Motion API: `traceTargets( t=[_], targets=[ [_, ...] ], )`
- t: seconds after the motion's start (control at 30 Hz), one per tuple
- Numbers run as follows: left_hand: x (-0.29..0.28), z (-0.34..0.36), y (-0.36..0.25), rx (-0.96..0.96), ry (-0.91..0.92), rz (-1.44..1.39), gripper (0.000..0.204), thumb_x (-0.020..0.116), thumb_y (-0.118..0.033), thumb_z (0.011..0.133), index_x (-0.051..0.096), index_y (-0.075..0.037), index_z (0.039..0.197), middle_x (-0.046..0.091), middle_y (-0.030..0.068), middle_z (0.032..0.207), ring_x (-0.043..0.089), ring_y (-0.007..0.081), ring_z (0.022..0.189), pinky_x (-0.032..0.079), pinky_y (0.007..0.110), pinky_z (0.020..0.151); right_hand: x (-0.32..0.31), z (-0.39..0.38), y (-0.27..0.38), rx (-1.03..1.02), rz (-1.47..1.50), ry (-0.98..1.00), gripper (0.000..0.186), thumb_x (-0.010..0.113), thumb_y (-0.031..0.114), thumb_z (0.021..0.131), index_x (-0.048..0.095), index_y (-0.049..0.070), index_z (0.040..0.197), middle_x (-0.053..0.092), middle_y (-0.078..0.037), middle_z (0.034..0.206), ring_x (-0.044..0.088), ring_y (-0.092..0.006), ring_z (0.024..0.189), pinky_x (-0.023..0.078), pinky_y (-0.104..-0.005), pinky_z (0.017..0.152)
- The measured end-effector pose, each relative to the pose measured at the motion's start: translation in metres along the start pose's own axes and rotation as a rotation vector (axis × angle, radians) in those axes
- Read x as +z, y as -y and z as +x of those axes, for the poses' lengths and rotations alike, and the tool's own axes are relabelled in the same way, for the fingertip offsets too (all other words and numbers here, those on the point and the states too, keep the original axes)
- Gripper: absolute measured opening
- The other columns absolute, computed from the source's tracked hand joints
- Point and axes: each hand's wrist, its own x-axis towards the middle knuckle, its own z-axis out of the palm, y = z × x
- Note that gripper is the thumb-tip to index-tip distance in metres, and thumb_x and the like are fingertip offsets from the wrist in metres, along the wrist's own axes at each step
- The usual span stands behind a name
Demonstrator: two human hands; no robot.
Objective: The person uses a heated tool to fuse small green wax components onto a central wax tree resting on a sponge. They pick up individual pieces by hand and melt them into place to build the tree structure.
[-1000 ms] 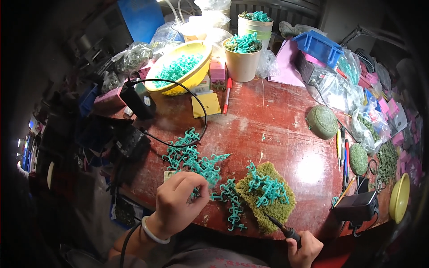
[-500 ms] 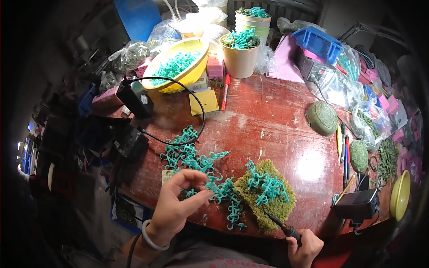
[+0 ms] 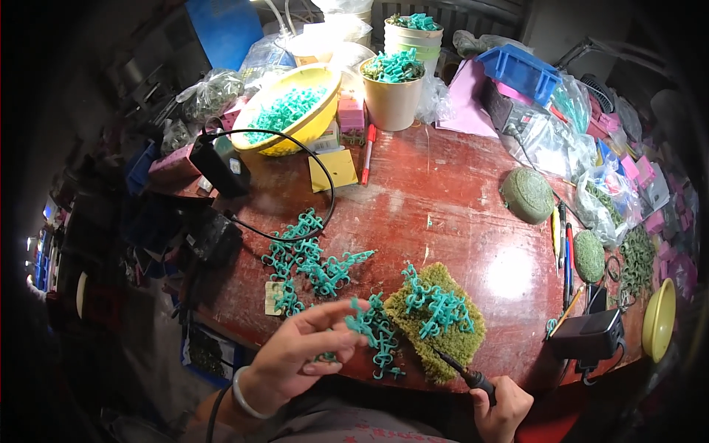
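Observation:
My left hand reaches over the near edge of the table, fingers loosely curled round a small teal hooked piece. Its fingertips touch more teal pieces in a loose cluster. My right hand grips a dark-handled, soldering-iron-like tool, its thin tip resting over the near part of a mossy green-brown pad. On that pad lies a heap of teal pieces. Beyond my left hand a larger scatter of the same pieces spreads over the red table.
A tilted yellow bowl and a white pot, both full of teal pieces, stand at the back. A black cable loops over the left side. On the right are a round green block, pens, a black box and a yellow dish.
My left hand has moved slightly right and down, its fingers now turned over the near cluster. The right hand with the tool has barely moved.

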Motion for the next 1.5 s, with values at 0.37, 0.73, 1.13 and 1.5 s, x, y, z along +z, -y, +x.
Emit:
traceTargets(
  t=[0.37,0.73,1.13,1.5],
  targets=[
    [0.004,-0.003,-0.006,0.323,-0.126,0.473,0.043,0.067,0.003,0.082,0.058,-0.002,0.123,0.059,-0.0005,0.079,0.053,0.0037,0.068,0.037,0.016,0.054,0.001,-0.001,-0.002,-0.005,-0.057,0.032,0.034,0.062,0.037,0.09,0.059,0.005,0.079,0.053,-0.012,0.064,0.052,-0.032,0.053,0.042,-0.0378,0.049],
    [-0.002,0.006,0.006,0.429,-0.199,0.624,0.035,0.068,0.002,0.08,0.065,-0.005,0.114,0.056,-0.0032,0.075,0.051,0.0035,0.073,0.042,0.02,0.07,0.006,-0.002,-0.003,-0.004,-0.024,-0.042,0.035,0.061,0.039,0.09,0.059,0.005,0.079,0.053,-0.013,0.064,0.051,-0.0317,0.051,0.041,-0.0378,0.048],
    [-0.012,0.01,0.011,0.629,-0.304,0.78,0.023,0.07,0.0,0.079,0.065,0.003,0.102,0.064,0.0011,0.084,0.059,0.0073,0.083,0.047,0.022,0.078,0.006,0.001,0.004,0.027,0.056,-0.064,0.029,0.065,0.03,0.089,0.06,0.002,0.084,0.056,-0.014,0.069,0.054,-0.0332,0.055,0.043,-0.0381,0.051],
    [0.001,0.002,0.015,0.179,-0.012,0.167,0.028,0.066,-0.001,0.086,0.058,0.001,0.112,0.064,0.0069,0.09,0.059,0.0072,0.073,0.041,0.018,0.056,0.003,0.031,0.034,0.047,0.336,-0.105,0.027,0.071,0.026,0.084,0.057,0.004,0.079,0.052,-0.008,0.061,0.051,-0.0217,0.049,0.04,-0.0314,0.047]
  ],
)
